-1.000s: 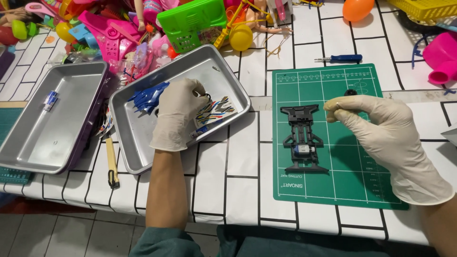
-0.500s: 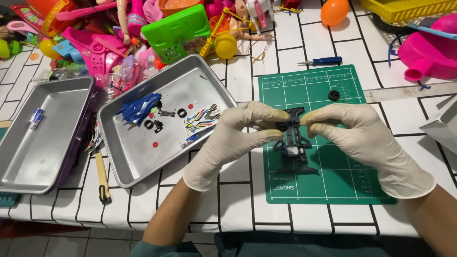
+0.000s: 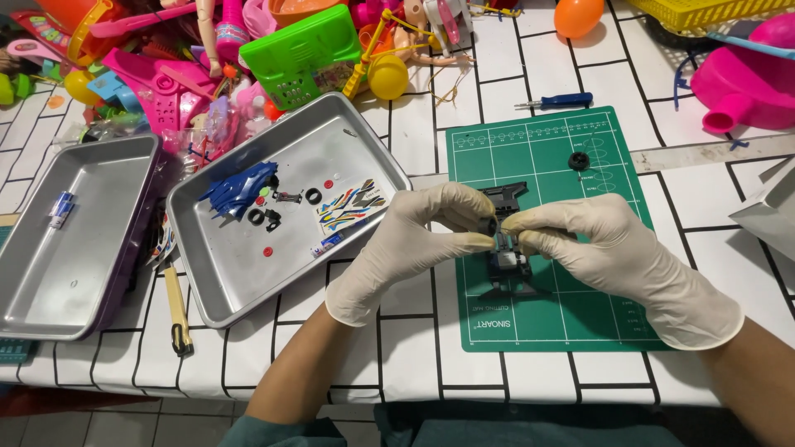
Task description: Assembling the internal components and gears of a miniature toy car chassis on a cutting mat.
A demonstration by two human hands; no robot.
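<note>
Head view: left hand and right hand pinch black chassis.

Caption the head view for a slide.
Gloved left hand and right hand pinch a small black wheel above a black toy-car chassis on a green cutting mat.

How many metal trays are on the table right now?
2: an almost bare tray at far left, and a tray of small parts beside it, left of the left hand.
</note>
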